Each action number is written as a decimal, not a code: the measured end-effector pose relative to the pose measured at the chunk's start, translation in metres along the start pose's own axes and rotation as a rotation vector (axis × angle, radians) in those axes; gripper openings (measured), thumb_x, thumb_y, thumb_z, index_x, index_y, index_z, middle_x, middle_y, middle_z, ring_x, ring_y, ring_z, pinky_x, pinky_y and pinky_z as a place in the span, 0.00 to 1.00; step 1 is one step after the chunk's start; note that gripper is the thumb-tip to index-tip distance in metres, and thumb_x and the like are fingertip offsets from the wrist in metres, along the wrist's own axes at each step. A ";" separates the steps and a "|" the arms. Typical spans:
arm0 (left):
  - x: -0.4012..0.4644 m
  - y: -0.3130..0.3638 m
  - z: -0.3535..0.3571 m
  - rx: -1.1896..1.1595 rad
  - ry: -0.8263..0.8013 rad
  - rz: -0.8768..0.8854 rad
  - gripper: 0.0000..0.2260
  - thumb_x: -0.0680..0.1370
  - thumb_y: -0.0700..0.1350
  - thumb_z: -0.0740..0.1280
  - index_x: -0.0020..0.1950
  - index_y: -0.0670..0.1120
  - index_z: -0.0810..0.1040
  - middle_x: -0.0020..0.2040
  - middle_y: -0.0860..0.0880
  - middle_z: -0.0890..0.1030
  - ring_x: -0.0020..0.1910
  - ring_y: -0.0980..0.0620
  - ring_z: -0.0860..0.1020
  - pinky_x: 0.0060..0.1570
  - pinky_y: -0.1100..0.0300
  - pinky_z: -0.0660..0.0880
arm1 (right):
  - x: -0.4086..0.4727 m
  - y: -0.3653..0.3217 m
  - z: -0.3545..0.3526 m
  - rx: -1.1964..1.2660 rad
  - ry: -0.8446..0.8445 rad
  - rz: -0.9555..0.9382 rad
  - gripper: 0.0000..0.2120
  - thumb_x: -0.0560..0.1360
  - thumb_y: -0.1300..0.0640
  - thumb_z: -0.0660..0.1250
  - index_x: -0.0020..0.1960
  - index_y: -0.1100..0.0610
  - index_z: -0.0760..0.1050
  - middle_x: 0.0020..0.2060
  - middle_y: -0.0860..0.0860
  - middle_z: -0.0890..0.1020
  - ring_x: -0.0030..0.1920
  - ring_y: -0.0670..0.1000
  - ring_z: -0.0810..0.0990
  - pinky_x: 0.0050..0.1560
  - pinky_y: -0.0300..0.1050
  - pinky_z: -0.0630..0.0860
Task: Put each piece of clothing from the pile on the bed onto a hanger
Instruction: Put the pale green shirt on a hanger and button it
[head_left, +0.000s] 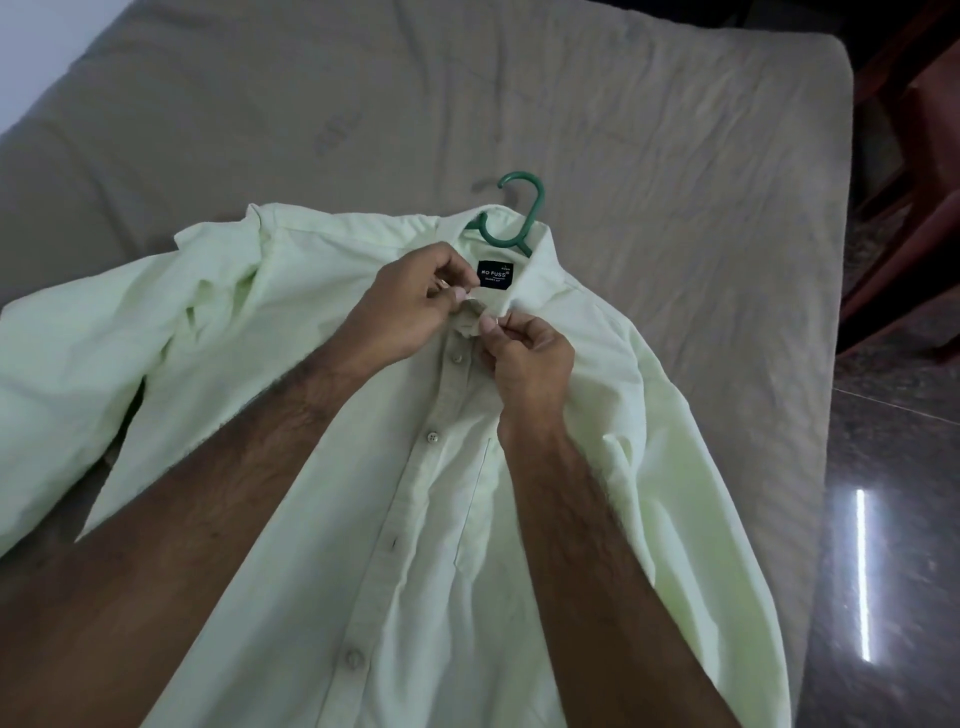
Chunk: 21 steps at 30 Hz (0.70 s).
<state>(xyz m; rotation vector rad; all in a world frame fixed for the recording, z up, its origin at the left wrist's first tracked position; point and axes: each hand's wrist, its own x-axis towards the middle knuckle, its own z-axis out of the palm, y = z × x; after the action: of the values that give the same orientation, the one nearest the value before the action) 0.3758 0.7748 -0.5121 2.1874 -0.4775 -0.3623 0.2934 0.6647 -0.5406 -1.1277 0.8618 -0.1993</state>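
The left hand (410, 306) and right hand (524, 353) were pinched on the shirt (467, 519) placket below the collar, at frame centre. "NO FUSS" was read on the black label (494, 274); smaller print was illegible. Only the hook and neck of the green hanger (514, 218) were seen. The pale green shirt was spread on the bed (675, 130).

dim, soft light; glare streak on floor (862, 571).
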 end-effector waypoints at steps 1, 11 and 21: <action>-0.002 -0.001 0.000 -0.001 0.014 0.029 0.09 0.78 0.36 0.67 0.54 0.48 0.80 0.51 0.52 0.82 0.45 0.56 0.79 0.48 0.68 0.74 | 0.002 0.001 -0.001 -0.023 0.008 0.003 0.03 0.75 0.67 0.73 0.46 0.64 0.78 0.34 0.54 0.80 0.33 0.49 0.78 0.41 0.43 0.80; 0.007 -0.003 -0.003 0.195 0.070 0.104 0.01 0.76 0.42 0.73 0.46 0.46 0.83 0.44 0.53 0.80 0.42 0.59 0.79 0.46 0.68 0.75 | 0.004 -0.010 -0.024 -0.223 -0.189 -0.001 0.06 0.71 0.65 0.77 0.43 0.62 0.79 0.34 0.56 0.83 0.37 0.52 0.82 0.47 0.49 0.81; 0.010 0.003 -0.010 0.205 0.042 0.001 0.02 0.78 0.41 0.70 0.46 0.45 0.81 0.40 0.57 0.78 0.42 0.56 0.79 0.41 0.67 0.71 | -0.003 -0.019 -0.027 0.007 -0.296 0.214 0.08 0.76 0.68 0.70 0.39 0.62 0.76 0.34 0.56 0.81 0.36 0.50 0.81 0.45 0.42 0.82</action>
<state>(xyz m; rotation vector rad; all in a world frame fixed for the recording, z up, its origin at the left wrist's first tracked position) 0.3880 0.7754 -0.5046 2.3883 -0.5108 -0.2760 0.2781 0.6389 -0.5269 -1.0186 0.7093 0.1394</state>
